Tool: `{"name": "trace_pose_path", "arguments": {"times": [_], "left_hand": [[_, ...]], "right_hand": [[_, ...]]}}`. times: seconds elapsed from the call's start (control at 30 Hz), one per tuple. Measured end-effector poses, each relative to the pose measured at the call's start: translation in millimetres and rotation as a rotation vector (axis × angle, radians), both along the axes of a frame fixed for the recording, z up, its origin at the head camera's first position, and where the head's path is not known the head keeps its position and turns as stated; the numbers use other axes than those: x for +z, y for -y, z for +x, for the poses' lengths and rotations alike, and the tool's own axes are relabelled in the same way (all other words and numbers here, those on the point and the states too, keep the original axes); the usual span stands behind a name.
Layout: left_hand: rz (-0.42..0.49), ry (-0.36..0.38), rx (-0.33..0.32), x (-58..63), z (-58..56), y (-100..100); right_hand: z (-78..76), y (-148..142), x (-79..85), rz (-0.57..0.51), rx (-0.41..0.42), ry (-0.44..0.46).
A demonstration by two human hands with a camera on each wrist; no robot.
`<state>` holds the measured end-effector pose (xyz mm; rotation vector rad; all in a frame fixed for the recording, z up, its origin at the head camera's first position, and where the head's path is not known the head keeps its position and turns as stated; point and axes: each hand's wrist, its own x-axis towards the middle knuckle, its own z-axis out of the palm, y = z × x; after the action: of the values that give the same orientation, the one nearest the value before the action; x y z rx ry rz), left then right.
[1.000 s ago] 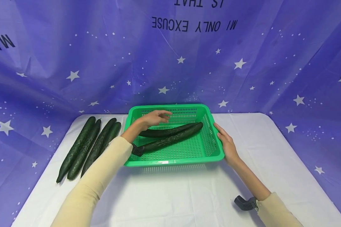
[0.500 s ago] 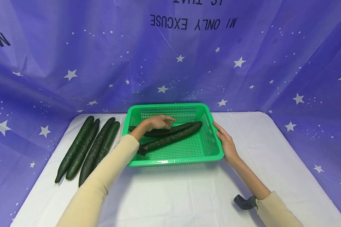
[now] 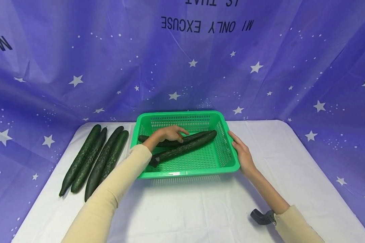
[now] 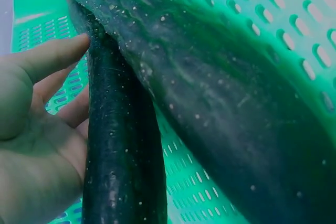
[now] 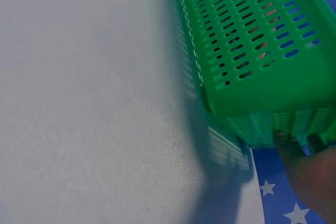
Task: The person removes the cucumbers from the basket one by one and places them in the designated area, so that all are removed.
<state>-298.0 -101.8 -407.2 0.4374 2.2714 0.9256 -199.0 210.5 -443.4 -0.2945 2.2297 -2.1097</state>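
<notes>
The far cucumber (image 3: 191,137) lies in the basket (image 3: 182,174), under the left grip (image 3: 171,133). That grip is loosely spread, its thumb against or just beside the cucumber's side; whether it bears any weight, I cannot tell. If it pulled, the likeliest trouble would be drag: the front cucumber (image 3: 185,147) meets the far one at the right end and could roll or ride along. The dark left mount (image 3: 154,161) is close by the front cucumber's left end, so a low wrist might knock it. The right grip (image 3: 242,153) rests nearly straight fingers against the basket's right end, clasping nothing; a hard push there could slide the basket across the worktop (image 3: 194,212) towards the four loose cucumbers (image 3: 104,157). Those are round and close together, so bumping one might set its neighbours rolling.

Counted: six cucumbers, two in the basket and four on the worktop to its left; one basket; two grips; two mounts, the other being the right mount (image 3: 261,217).
</notes>
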Motion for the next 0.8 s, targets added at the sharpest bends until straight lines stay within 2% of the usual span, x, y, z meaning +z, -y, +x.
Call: {"name": "trace_pose_path", "arguments": {"times": [0.3, 0.6, 0.8], "left_hand": [[-0.048, -0.023, -0.018, 2.0, 0.5, -2.5], [0.029, -0.033, -0.016, 7.3, 0.6, -4.7], [0.050, -0.093, 0.005, 12.8, 1.0, -6.2]], "right_hand": [[0.3, 0.9, -0.3, -0.017, 0.001, 0.008], [-0.3, 0.5, -1.0, -0.008, -0.003, 0.022], [-0.3, 0.6, 0.1, 0.011, -0.008, 0.018]]}}
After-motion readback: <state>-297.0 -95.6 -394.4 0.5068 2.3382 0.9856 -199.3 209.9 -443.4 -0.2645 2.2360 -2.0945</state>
